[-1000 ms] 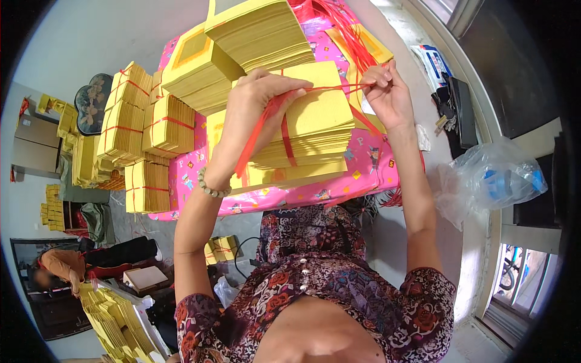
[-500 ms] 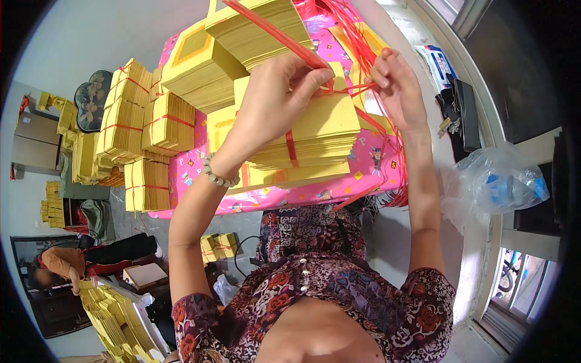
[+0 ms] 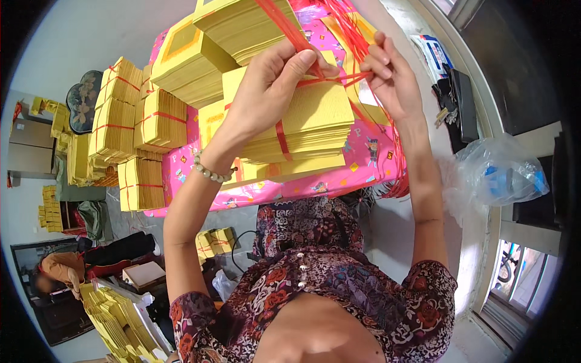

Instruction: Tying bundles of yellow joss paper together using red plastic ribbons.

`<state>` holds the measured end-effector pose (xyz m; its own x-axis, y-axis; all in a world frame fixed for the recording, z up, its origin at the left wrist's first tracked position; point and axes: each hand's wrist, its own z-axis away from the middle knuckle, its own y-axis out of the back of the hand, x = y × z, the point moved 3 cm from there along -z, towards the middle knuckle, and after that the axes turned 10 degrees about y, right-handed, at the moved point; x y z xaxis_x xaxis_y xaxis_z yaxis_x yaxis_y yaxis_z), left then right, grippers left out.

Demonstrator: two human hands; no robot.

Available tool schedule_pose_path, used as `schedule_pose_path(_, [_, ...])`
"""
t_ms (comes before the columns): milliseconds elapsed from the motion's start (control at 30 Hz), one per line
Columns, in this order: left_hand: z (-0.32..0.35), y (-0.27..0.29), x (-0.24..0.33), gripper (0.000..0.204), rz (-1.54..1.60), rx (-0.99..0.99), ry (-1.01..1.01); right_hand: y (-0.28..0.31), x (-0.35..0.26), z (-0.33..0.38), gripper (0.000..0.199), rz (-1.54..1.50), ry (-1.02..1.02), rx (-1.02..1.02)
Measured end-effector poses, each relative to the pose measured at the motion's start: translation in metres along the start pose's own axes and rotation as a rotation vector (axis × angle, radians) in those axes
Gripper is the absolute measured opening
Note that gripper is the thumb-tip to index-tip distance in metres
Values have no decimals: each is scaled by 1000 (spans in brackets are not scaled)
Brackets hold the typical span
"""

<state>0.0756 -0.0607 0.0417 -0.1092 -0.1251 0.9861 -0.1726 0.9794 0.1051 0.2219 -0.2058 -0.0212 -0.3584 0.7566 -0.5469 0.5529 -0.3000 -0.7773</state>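
A stack of yellow paper sheets (image 3: 315,115) lies on the pink table, with red plastic ribbon (image 3: 282,140) round it. My left hand (image 3: 272,85) is above the stack's top, thumb and fingers pinched on the ribbon. From this pinch a wide red length (image 3: 279,24) runs up and away toward the far side. My right hand (image 3: 392,85) is raised just right of the stack, its fingers curled on a thin ribbon end (image 3: 357,77) stretched between the two hands. The crossing of the ribbon is partly hidden by my left fingers.
Loose yellow stacks (image 3: 190,63) stand behind, and several tied bundles (image 3: 160,121) are piled at the left. Loose red ribbons (image 3: 348,30) trail over the table's right side. A clear plastic bag (image 3: 502,172) hangs at the right. A person (image 3: 66,266) bends at the lower left.
My view has shifted slightly, so the table and bundles sit further left. My right hand is a little higher, still gripping the ribbon end; my left hand keeps its pinch.
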Motion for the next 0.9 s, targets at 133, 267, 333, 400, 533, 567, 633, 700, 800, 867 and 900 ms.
schedule_pose_path(133, [1,-1,-1,24,-57,-83,3,17,16,-8,26,-124,-100,6])
schedule_pose_path(267, [4,1,-5,23,-157,7,-24,28,26,-14,27,-73,-112,-12])
schedule_pose_path(333, [8,1,-5,24,-173,55,-54,34,29,-13,29,-57,-159,34])
schedule_pose_path(400, [10,2,-5,24,-142,55,-22,36,28,-15,30,-27,-147,29])
schedule_pose_path(533, [10,4,-5,24,-178,74,2,38,30,-12,29,68,-151,50])
schedule_pose_path(567, [9,2,-3,24,-197,70,13,38,29,-12,29,67,-151,47])
schedule_pose_path(633, [7,0,-1,25,-216,67,24,38,25,-12,28,53,-133,52])
schedule_pose_path(700, [4,0,-2,26,-267,90,36,40,28,-12,28,54,-142,54])
schedule_pose_path(800, [1,1,-4,28,-361,133,42,39,23,-11,28,85,-135,42])
schedule_pose_path(867, [-3,2,-5,28,-383,144,53,31,16,-12,29,115,-121,24])
schedule_pose_path(900, [-4,1,-5,29,-403,153,68,26,12,-12,27,127,-95,36])
